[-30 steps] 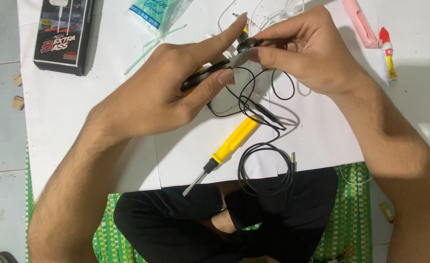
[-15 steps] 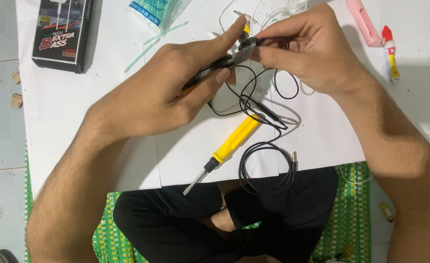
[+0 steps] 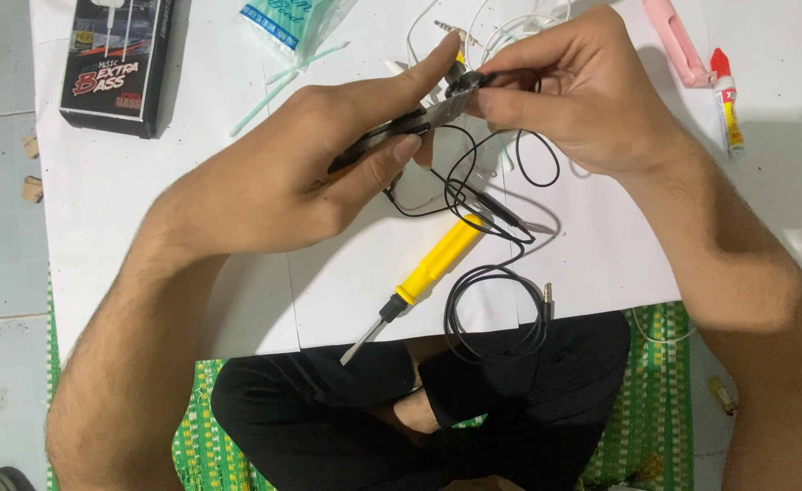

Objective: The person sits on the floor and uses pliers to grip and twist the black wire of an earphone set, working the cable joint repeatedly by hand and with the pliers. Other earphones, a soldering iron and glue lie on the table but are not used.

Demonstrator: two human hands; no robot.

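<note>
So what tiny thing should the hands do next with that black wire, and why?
Probably press the blade gently in. The left hand holds the black tool and its tip already meets the black wire, which the right hand pinches there, so a small careful push looks likeliest.

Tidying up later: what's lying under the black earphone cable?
The yellow screwdriver lies under the black earphone cable, on white paper. The cable's upper end is hidden in the right hand.

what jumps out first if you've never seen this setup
Two bare hands meet at top centre: the left hand grips a dark tool whose tip meets a small earpiece pinched by the right hand. Below them, a yellow-handled screwdriver lies diagonally on the white table beside a looping black cable.
</note>
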